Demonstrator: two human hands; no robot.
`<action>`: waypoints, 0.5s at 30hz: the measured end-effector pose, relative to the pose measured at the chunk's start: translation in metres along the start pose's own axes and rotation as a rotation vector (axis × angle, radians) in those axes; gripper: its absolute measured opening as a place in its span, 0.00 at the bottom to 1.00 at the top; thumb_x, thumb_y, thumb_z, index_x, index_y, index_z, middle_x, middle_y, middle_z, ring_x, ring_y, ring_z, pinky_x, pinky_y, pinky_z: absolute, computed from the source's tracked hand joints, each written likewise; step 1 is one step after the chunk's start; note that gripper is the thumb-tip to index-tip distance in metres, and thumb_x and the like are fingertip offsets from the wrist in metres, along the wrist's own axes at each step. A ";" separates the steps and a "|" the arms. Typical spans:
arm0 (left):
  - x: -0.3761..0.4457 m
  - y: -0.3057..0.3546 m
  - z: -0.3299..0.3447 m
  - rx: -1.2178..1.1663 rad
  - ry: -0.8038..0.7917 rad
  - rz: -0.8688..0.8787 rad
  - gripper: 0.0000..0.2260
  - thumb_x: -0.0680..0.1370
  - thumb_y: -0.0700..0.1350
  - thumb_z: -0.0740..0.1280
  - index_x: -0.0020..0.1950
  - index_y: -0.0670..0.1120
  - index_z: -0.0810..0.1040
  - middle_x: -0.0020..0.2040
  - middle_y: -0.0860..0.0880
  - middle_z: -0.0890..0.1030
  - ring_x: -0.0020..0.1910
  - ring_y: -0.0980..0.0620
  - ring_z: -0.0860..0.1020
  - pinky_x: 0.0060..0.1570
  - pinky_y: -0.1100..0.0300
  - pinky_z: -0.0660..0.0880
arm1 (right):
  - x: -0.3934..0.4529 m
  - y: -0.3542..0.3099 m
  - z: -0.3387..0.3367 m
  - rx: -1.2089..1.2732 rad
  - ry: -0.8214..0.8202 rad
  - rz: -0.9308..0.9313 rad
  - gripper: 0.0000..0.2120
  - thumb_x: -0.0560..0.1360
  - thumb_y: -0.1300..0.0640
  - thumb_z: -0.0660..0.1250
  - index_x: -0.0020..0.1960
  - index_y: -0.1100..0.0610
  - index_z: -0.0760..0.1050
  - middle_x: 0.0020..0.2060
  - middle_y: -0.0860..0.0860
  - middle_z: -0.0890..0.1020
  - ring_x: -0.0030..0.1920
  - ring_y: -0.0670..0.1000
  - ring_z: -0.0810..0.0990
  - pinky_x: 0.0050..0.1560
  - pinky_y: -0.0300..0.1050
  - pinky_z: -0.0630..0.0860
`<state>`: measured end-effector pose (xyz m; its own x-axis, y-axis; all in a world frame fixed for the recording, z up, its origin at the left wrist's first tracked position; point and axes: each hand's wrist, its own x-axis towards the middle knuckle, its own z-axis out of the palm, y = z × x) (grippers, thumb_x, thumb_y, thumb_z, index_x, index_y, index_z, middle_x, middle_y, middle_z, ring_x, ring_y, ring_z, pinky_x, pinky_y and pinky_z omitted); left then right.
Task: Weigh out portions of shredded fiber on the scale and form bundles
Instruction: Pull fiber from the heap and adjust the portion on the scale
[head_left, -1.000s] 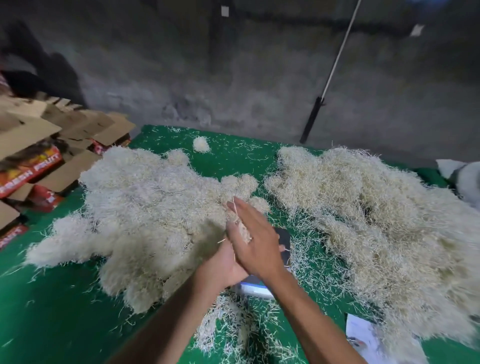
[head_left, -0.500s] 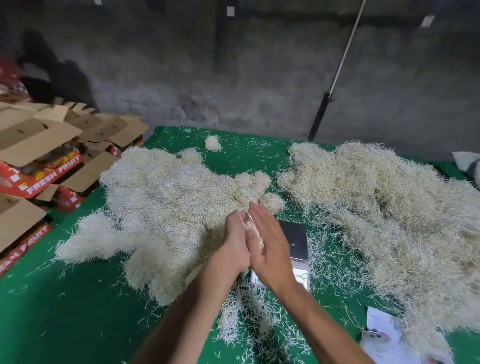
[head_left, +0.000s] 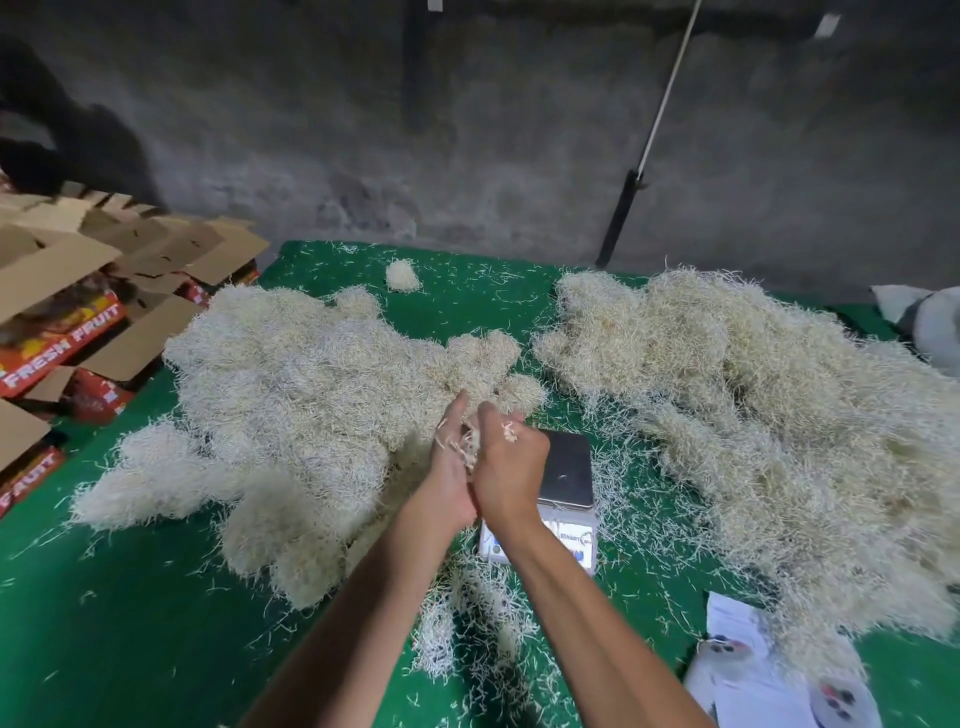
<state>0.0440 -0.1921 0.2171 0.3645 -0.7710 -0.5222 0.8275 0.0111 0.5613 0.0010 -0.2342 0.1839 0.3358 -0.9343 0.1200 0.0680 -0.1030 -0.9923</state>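
Since a second ago my right hand (head_left: 511, 460) has curled shut over the fiber wad (head_left: 470, 441), my straighter left hand (head_left: 451, 457) pressing it just left of the scale (head_left: 566, 470). Pale, wiry shreds; I judge them light, springy, best cupped whole.
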 end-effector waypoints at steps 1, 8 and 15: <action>0.001 -0.002 0.001 0.035 -0.013 -0.012 0.27 0.77 0.63 0.67 0.58 0.40 0.81 0.59 0.43 0.81 0.60 0.45 0.78 0.73 0.44 0.68 | 0.001 0.000 0.000 0.025 0.004 0.031 0.24 0.81 0.48 0.65 0.26 0.49 0.76 0.22 0.45 0.73 0.24 0.48 0.70 0.30 0.41 0.66; 0.031 0.003 -0.014 0.283 0.210 0.094 0.19 0.81 0.58 0.66 0.55 0.42 0.83 0.46 0.42 0.85 0.47 0.46 0.85 0.49 0.52 0.82 | 0.004 0.038 -0.027 -0.693 -0.427 -0.419 0.27 0.86 0.44 0.41 0.82 0.50 0.57 0.77 0.42 0.65 0.78 0.35 0.55 0.80 0.44 0.45; 0.071 0.014 -0.033 0.041 0.210 -0.019 0.20 0.85 0.56 0.53 0.68 0.45 0.74 0.53 0.43 0.80 0.52 0.48 0.79 0.57 0.52 0.77 | 0.048 0.021 -0.045 -0.744 -0.665 -0.420 0.25 0.85 0.53 0.59 0.80 0.55 0.63 0.74 0.53 0.72 0.71 0.50 0.73 0.72 0.56 0.72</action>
<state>0.0954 -0.2256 0.1667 0.4336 -0.6215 -0.6525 0.8186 -0.0311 0.5736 -0.0234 -0.2966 0.1679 0.8761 -0.4270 0.2239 -0.2157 -0.7625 -0.6100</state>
